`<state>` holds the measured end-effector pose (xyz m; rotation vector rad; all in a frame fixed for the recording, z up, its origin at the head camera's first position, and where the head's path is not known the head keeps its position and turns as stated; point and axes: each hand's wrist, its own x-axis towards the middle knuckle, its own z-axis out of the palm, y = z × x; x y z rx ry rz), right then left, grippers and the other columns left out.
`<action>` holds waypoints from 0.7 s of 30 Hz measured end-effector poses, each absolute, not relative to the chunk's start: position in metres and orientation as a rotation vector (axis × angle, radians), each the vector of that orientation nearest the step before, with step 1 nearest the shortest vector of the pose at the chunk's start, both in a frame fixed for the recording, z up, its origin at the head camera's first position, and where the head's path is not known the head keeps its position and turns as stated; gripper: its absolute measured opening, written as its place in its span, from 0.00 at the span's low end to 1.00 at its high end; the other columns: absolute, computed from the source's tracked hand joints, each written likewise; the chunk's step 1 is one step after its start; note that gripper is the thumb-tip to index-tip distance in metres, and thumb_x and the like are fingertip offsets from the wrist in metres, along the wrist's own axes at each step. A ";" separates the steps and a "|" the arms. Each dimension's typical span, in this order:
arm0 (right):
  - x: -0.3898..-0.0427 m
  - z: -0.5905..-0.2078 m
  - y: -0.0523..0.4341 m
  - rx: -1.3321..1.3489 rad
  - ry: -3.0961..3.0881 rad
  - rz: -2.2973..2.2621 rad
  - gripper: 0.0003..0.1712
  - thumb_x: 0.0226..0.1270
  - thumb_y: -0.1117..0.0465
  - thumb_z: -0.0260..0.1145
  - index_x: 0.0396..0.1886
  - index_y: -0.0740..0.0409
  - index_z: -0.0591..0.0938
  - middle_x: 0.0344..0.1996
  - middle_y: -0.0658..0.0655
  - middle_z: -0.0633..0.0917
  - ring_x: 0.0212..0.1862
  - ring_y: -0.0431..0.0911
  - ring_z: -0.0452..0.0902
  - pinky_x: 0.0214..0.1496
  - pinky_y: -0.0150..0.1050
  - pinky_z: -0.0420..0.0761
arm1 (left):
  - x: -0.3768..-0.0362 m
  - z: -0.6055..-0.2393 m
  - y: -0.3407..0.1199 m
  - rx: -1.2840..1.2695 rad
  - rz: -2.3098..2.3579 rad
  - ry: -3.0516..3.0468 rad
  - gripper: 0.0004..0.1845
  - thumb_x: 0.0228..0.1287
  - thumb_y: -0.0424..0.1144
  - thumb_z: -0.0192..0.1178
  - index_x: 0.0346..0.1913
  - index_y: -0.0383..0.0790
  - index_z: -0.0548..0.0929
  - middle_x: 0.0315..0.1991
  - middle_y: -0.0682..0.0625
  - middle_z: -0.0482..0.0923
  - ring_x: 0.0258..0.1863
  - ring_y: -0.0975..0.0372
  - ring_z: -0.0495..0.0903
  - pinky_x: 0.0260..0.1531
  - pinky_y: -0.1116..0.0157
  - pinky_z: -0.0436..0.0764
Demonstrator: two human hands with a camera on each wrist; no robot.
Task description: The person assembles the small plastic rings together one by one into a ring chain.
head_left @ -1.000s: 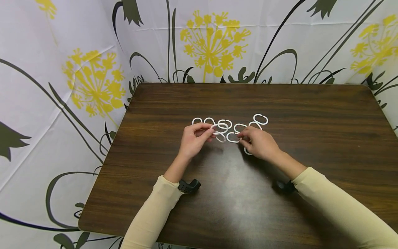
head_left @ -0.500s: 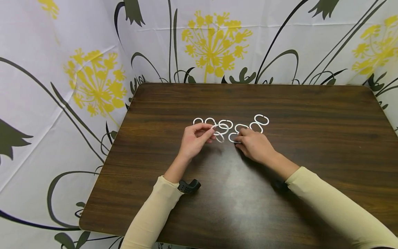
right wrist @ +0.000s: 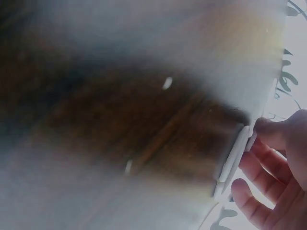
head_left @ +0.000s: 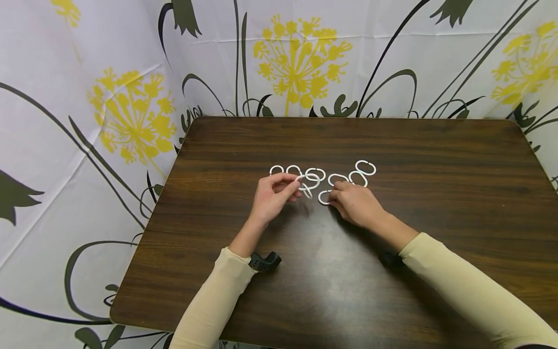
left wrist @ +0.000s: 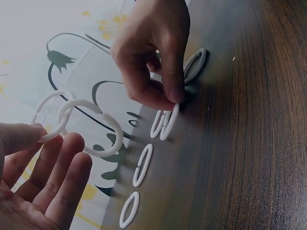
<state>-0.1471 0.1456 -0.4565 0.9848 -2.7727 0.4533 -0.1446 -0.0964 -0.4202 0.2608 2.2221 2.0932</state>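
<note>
Left wrist view: the left hand (left wrist: 33, 177) pinches two linked rings (left wrist: 79, 125) in the air; the right hand (left wrist: 153, 52) pinches a ring (left wrist: 165, 122) on the worktop (left wrist: 249, 143). That ring could skid from the fingertips into loose neighbours

White plastic rings, oval, each with a split. Linked pair (left wrist: 79, 122): two rings joined, raised off the desk at left. Single ring (head_left: 323, 197): apparently tilted on edge, desk centre. Loose rings (head_left: 365, 168): several lying flat in a row behind.
</note>
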 end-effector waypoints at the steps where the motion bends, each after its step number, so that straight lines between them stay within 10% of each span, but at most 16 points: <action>1: -0.147 -0.456 0.146 0.981 -2.778 0.468 0.02 0.62 0.61 0.71 0.33 0.53 0.87 0.29 0.49 0.80 0.33 0.50 0.81 0.31 0.47 0.80 | -0.144 -0.421 -0.097 0.259 2.088 2.225 0.12 0.66 0.27 0.63 0.48 0.20 0.82 0.37 0.31 0.84 0.28 0.57 0.87 0.36 0.43 0.83; 9: -0.147 -0.443 0.144 0.839 -2.769 0.822 0.03 0.66 0.62 0.68 0.37 0.56 0.86 0.31 0.50 0.86 0.33 0.44 0.81 0.36 0.44 0.80 | -0.143 -0.422 -0.097 0.250 2.089 2.203 0.14 0.66 0.29 0.64 0.49 0.21 0.81 0.36 0.36 0.86 0.27 0.63 0.86 0.30 0.61 0.86; 21: -0.145 -0.401 0.137 0.552 -2.425 1.358 0.06 0.66 0.65 0.70 0.40 0.61 0.89 0.30 0.53 0.88 0.28 0.40 0.77 0.31 0.31 0.77 | -0.143 -0.418 -0.095 0.255 2.117 2.203 0.11 0.65 0.29 0.64 0.46 0.24 0.84 0.33 0.40 0.86 0.26 0.61 0.85 0.30 0.57 0.86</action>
